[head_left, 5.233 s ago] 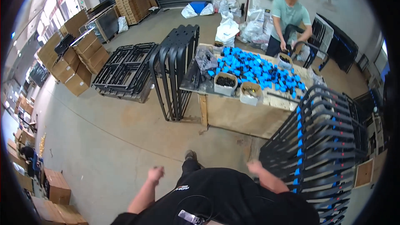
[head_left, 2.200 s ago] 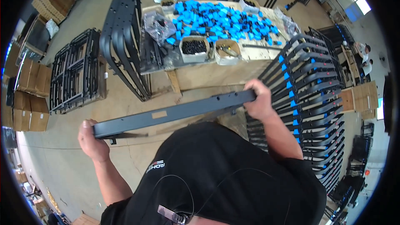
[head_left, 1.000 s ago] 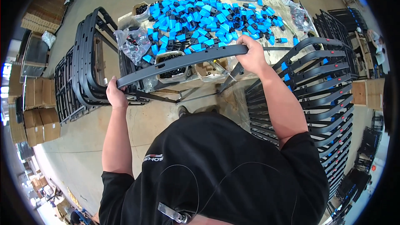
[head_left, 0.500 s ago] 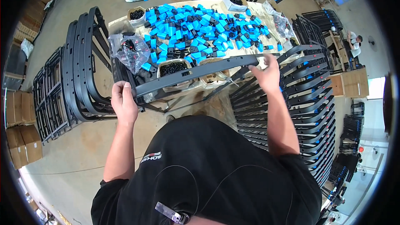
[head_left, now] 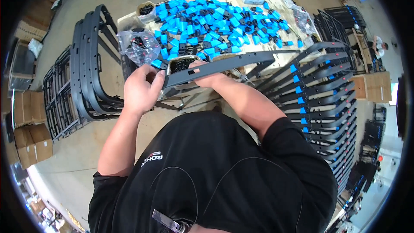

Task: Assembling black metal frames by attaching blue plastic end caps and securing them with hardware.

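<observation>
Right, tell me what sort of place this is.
Probably a factory assembly floor: a table heaped with blue clips, stacks of dark frames beside it, and cardboard boxes on the concrete floor.

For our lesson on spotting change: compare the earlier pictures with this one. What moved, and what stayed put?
The long grey bar was picked up in both hands and carried to the table. The left hand keeps its grip at the near end; the right hand slid inward to the middle. The blue clips and stacked black frames stayed.
</observation>
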Tool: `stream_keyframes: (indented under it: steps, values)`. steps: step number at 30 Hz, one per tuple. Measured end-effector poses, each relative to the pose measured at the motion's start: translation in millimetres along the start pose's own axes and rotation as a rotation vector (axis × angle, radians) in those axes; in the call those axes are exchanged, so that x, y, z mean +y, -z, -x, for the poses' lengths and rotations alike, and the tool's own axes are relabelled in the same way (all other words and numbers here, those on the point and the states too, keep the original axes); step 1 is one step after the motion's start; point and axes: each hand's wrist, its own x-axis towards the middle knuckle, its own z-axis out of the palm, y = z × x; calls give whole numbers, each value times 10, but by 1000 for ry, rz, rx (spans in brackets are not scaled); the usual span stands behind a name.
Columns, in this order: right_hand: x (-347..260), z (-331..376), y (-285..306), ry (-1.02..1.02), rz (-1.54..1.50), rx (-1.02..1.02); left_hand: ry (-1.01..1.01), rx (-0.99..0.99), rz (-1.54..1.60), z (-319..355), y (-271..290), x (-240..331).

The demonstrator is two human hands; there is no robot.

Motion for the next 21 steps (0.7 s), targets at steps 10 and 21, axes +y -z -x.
stream_keyframes:
  steps: [10,21]
  values:
    - [0,-645,-126,92,324,-328,81,88,-112,21,-54,51]
    - [258,-695,-333,148,102,-316,105,161,-192,38,-103,81]
